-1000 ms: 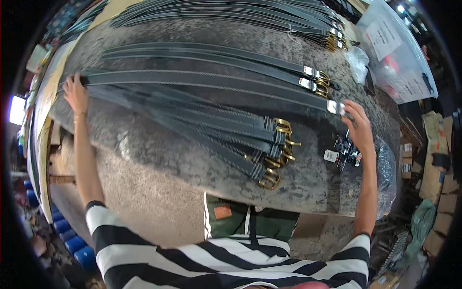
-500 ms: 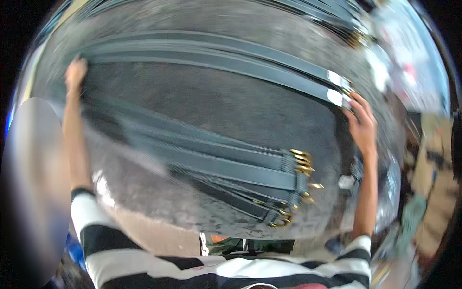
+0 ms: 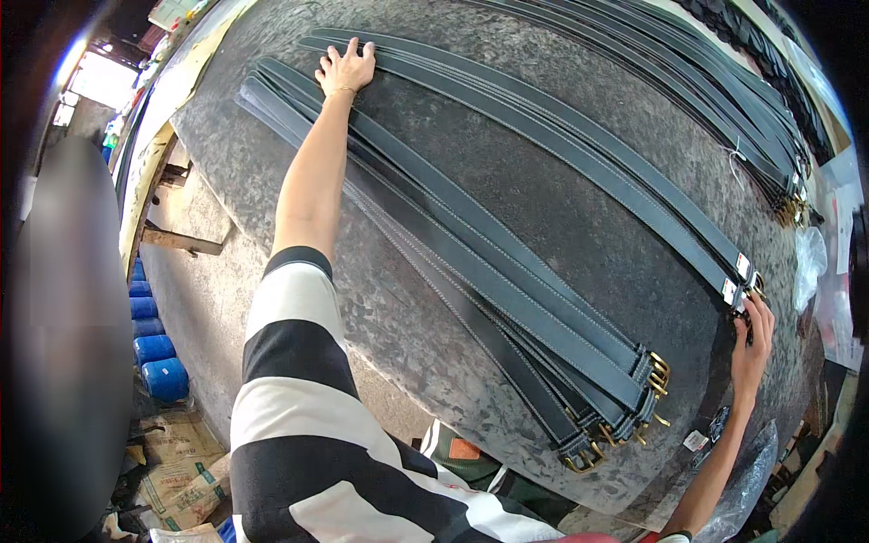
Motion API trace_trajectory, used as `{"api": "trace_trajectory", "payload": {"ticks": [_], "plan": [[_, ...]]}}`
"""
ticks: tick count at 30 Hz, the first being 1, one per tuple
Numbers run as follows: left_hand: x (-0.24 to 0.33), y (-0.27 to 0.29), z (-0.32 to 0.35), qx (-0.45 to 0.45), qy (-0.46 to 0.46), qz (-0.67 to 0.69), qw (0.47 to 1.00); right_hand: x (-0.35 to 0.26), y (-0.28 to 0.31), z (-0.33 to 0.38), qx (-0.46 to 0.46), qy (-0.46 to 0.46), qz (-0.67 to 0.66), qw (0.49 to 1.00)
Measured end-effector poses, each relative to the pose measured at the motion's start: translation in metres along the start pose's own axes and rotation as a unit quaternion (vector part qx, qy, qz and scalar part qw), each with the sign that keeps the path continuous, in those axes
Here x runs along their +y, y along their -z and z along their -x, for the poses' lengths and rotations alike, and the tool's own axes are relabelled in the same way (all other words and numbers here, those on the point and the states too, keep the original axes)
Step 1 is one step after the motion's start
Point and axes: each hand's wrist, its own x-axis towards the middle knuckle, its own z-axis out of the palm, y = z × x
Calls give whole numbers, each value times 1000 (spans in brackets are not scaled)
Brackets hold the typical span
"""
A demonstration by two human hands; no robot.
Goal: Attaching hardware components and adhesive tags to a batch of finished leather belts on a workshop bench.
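We saw the left hand (image 3: 347,65) near the top of the frame, left of centre, palm down and fingers spread wide over the tip ends of some long dark-grey belts (image 3: 681,248). The right hand (image 3: 753,337) was at the right of the frame, its fingers bent in narrowly at the buckle end of the same belts; with the buckles partly covered there, we could not tell whether the fingers were closed on one. These belts ran side by side in a curve between the hands, white labels (image 3: 730,290) near their buckles.

Below them, the left forearm crossed over a loosely fanned stack of belts (image 3: 579,339), whose tips lay toward the upper left and whose gold buckles (image 3: 659,373) gathered at the lower right of centre. All of it rested on a mottled grey surface (image 3: 407,335).

Farther out, we found a bigger bundle of belts (image 3: 706,100) across the upper right, bound with white string (image 3: 737,156), and a clear plastic bag (image 3: 809,267) below its buckle end. At the left, blue drums (image 3: 166,378) stood in a row on the floor.
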Motion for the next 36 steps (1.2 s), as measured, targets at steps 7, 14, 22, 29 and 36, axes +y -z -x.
{"api": "trace_trajectory", "payload": {"ticks": [7,14,22,29,36], "plan": [[2,9,6,-33,-92,59,993,17,-5,2,14,-11,17,1000],[30,-3,9,-6,-121,23,992,19,1,15,24,-32,41,998],[85,31,29,-59,-402,227,885,-11,19,-31,61,-43,-40,996],[238,69,174,-220,-637,178,717,47,12,-65,-34,-165,-215,962],[263,83,199,-242,-642,204,698,46,17,-75,-129,-157,-209,957]]}}
